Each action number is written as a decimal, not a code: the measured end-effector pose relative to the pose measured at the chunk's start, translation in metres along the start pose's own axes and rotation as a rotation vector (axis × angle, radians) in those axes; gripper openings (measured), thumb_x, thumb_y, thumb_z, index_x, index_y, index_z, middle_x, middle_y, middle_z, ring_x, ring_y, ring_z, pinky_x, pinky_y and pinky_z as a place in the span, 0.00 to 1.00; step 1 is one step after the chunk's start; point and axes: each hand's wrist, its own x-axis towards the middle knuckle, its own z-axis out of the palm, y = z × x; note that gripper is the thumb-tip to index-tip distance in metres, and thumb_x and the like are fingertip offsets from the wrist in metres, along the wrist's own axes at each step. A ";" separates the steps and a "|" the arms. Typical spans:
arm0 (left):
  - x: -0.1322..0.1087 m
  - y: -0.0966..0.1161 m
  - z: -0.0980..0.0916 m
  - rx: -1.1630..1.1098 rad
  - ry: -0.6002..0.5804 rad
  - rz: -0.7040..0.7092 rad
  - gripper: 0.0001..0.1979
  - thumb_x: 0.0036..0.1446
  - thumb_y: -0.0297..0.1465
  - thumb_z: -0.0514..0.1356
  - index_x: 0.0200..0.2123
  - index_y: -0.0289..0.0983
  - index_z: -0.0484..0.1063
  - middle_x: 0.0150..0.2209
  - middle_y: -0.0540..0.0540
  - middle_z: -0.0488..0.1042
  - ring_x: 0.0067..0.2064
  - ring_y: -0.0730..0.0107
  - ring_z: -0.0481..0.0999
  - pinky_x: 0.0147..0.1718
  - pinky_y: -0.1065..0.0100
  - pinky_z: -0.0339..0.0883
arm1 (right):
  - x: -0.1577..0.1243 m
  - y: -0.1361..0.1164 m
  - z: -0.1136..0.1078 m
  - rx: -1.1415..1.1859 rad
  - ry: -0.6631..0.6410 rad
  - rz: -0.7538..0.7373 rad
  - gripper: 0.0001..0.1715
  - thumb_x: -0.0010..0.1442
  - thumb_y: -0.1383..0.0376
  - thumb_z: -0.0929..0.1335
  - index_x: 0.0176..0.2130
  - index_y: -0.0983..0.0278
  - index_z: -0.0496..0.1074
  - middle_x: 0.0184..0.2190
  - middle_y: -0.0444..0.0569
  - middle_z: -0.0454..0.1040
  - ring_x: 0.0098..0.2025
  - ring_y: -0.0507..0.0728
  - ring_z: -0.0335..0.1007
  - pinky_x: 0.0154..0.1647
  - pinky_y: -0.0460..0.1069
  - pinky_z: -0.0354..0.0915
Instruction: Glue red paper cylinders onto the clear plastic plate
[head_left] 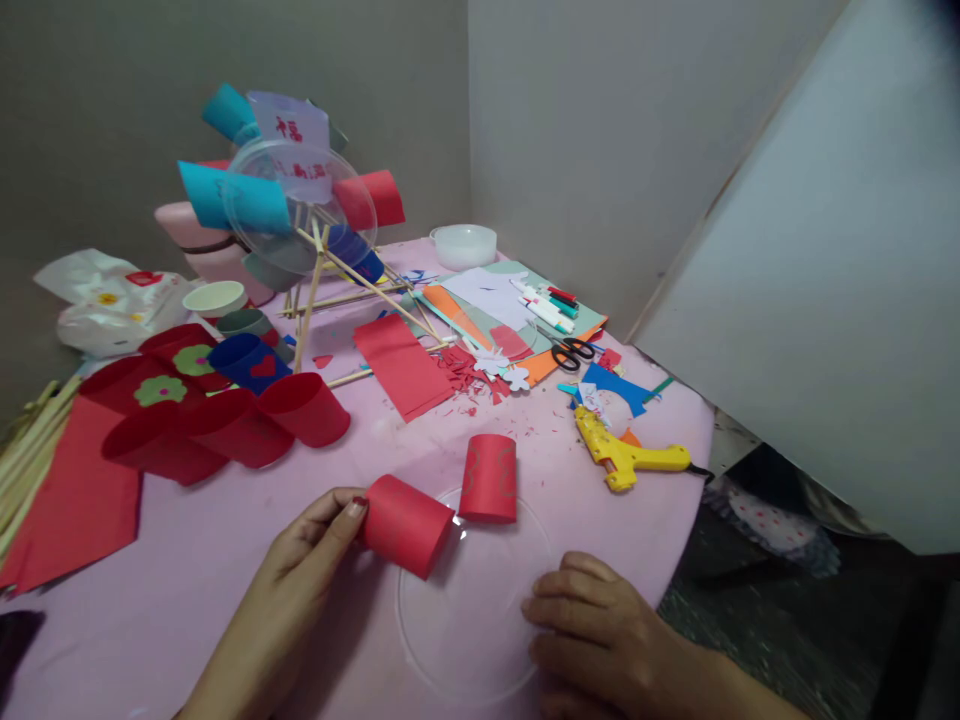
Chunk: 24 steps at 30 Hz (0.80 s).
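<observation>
My left hand (315,545) pinches a red paper tube (405,525) at its left end, with the thumb on top. The tube lies on its side and tilts over the rim of a clear plastic lid (465,645) on the table. A second red paper tube (489,480), with a faint wavy line on it, rests at the lid's far edge, close to the first one. At the lid's right side is my right hand (592,635). Its fingers are loosely bent, slightly apart, with the tips over the rim, holding nothing visible.
A yellow glue gun (630,450) lies at the right near black scissors (572,353), markers (547,305) and paper scraps (469,372). Several red paper tubes (244,428) stand left. Behind them rises a stick frame (311,290) bearing coloured tubes. Pink table (300,640) ends at right.
</observation>
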 end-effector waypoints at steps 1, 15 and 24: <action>0.000 0.001 0.001 -0.008 -0.001 -0.004 0.11 0.57 0.44 0.55 0.35 0.45 0.70 0.31 0.54 0.75 0.37 0.65 0.72 0.40 0.68 0.65 | 0.000 -0.001 -0.001 0.011 -0.004 0.010 0.21 0.69 0.58 0.57 0.35 0.65 0.72 0.34 0.50 0.79 0.38 0.56 0.73 0.42 0.52 0.65; 0.001 -0.010 0.002 -0.040 0.004 -0.073 0.09 0.57 0.42 0.57 0.34 0.45 0.70 0.35 0.57 0.77 0.38 0.70 0.70 0.38 0.74 0.63 | 0.000 0.000 0.001 0.025 0.047 0.039 0.23 0.69 0.59 0.56 0.33 0.65 0.73 0.33 0.51 0.79 0.37 0.56 0.73 0.43 0.52 0.66; 0.001 -0.010 0.001 -0.011 0.005 -0.057 0.13 0.55 0.47 0.56 0.36 0.46 0.70 0.37 0.55 0.77 0.38 0.66 0.72 0.39 0.71 0.66 | -0.002 0.005 0.008 -0.011 0.079 -0.015 0.24 0.68 0.57 0.58 0.31 0.66 0.73 0.31 0.50 0.80 0.36 0.55 0.74 0.39 0.50 0.67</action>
